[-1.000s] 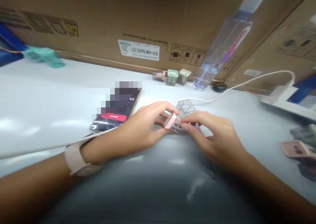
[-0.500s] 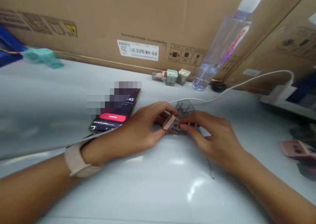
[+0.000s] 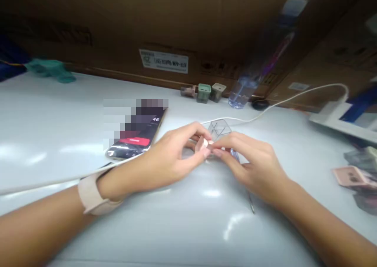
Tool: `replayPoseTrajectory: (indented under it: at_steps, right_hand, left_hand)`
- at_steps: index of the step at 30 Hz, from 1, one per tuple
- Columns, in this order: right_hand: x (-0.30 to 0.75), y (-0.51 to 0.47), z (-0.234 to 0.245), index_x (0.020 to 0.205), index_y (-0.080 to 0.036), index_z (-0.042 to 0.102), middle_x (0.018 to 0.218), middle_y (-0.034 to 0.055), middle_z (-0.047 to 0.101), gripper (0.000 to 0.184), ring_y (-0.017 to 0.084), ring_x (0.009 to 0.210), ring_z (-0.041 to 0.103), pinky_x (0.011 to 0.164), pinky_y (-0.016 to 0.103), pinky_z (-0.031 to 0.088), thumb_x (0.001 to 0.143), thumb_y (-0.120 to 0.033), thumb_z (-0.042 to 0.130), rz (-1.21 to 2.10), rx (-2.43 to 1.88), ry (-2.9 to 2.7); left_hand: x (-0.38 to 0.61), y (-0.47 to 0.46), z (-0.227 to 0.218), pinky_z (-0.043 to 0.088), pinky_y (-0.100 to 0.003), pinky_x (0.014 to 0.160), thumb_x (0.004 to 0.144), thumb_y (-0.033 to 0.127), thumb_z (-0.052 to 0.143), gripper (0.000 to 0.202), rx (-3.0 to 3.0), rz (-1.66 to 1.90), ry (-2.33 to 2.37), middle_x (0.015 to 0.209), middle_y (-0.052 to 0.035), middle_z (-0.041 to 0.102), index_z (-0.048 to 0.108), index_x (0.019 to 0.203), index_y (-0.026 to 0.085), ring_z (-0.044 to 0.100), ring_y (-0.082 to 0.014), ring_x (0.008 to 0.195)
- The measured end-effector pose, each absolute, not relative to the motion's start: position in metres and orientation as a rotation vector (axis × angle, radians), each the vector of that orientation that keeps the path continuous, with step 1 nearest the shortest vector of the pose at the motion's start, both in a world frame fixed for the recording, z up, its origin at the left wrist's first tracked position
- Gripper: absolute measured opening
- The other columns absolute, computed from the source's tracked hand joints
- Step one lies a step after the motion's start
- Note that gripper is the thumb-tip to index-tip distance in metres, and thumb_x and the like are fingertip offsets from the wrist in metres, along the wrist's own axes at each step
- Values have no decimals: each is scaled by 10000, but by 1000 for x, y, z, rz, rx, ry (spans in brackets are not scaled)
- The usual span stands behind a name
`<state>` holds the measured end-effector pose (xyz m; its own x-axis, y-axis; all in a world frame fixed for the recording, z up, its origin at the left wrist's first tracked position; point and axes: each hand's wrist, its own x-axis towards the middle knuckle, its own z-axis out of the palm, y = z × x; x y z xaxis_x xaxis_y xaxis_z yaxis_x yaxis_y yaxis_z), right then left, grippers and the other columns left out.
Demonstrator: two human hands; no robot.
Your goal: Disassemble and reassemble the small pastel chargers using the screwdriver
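My left hand (image 3: 173, 153) is closed around a small pale pink plastic piece (image 3: 201, 144), thumb and fingers on its sides. Pinched together at the right side of that piece are the fingertips of my right hand (image 3: 250, 161); what they hold is too small and blurred to name. Just behind the fingertips stands a small clear square case (image 3: 219, 128) with dark edges. Under my right hand a thin metal rod (image 3: 251, 204) pokes out on the table, its other end hidden.
A phone (image 3: 141, 133) lies beside my left hand, with a white cable (image 3: 59, 183) running under that wrist. At the back are several small plastic cases (image 3: 203, 93), a bottle (image 3: 243, 92) and cardboard boxes (image 3: 118, 63). More pink pieces (image 3: 350, 176) lie far right.
My left thumb has shifted right, toward my right fingertips, over the pink piece. The prongs seen on it earlier are now covered. The cardboard looks darker.
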<state>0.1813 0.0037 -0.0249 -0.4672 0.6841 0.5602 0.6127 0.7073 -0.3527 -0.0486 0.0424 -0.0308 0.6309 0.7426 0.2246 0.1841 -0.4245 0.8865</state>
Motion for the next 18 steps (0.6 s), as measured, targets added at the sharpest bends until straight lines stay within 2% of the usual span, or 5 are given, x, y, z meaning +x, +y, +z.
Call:
replayPoseTrajectory:
  at_steps: [6,10,14,18]
  right_hand:
    - [180,2,-23,1054,-210,716,923,49,799,112,202,838,756,763,321,580,1003,-114,691,178,-1013,-2195]
    - [178,0,-22,1005,-213,711,903,10,793,87,154,771,714,730,281,548,978,-135,739,257,-1077,-2125]
    - [176,-1,-20,945,-214,691,823,-14,746,83,137,682,640,649,278,509,952,-246,767,452,-1264,-1965]
    - [173,-2,-15,923,-227,681,820,-1,723,147,167,720,643,657,309,510,917,-340,775,691,-1360,-1827]
  left_hand:
    - [-50,43,-32,618,-372,1014,1037,214,631,138,1978,824,669,1175,-69,715,639,1175,202,726,-213,1111]
    - [-50,43,-32,611,-364,989,983,186,684,174,2023,860,711,1160,-73,719,650,1153,206,715,-223,1100]
    - [-49,42,-30,615,-378,958,975,162,677,165,2046,909,710,1142,-89,711,650,1134,199,705,-229,1074]
    - [-49,43,-30,617,-385,969,963,157,692,178,2048,953,641,1148,-90,699,649,1129,203,702,-227,1080]
